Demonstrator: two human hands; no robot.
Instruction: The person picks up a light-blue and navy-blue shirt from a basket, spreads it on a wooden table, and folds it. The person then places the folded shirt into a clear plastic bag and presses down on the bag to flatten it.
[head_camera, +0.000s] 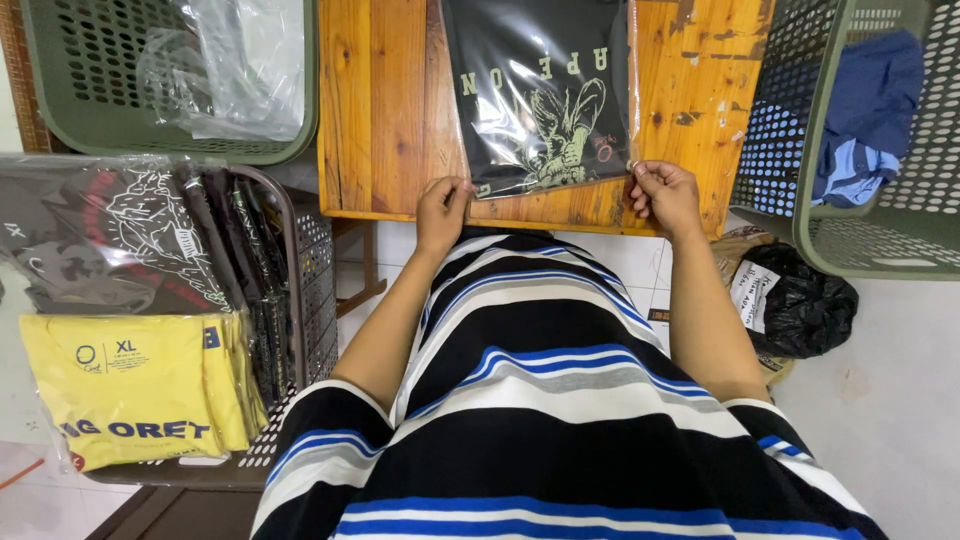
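L hand (441, 205) + R hand (664, 194) fingers pinched shut on near edge of clear-plastic-bagged black printed tee (545, 95), stretched flat on orange wooden table (385, 110).

A green basket (60, 120) holds clear bags (240, 65); another green basket (900, 240) holds blue cloth (875, 105). Bagged yellow shirts (130, 385) and dark shirts (130, 240) lie left; a black bag (800, 305) lies right.

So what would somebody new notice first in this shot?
Probably the black folded shirt in a clear plastic bag on the wooden table, its near corners pinched by the left hand and right hand. Next, the bright yellow bagged shirts stacked at lower left.
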